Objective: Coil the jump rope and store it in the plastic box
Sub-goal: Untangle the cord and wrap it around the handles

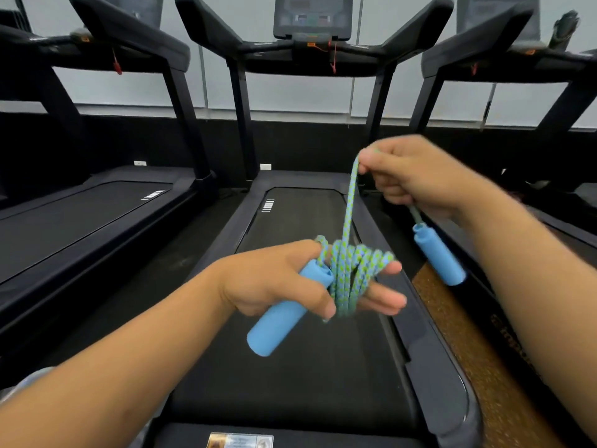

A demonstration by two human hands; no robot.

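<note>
The left hand (274,279) is held out over the black belt of the middle treadmill (310,367), fingers spread and partly extended, thumb pressed down. It grips one sky-blue foam cylinder handle (277,313) across the palm, the handle's free end pointing down and toward the camera. The blue-and-green braided jump rope (347,276) is wound in several loops around the fingers of this hand, forming a tight bundle that crosses just beside the top of the handle.

From that bundle a single strand of the rope rises up and slightly right to the right hand (410,176), which is raised higher and further from the camera. This hand is closed into a loose fist, pinching the strand between thumb and forefinger at its top. The rope passes through the fist and comes out below it, where the second sky-blue foam handle (439,255) hangs free, tilted, well apart from the left hand's bundle.

Both forearms are bare. Two more black treadmills (97,205) stand to either side, and a console screen (312,17) sits at the head of the middle one. A strip of brown speckled flooring (478,367) runs along the right of the belt.
</note>
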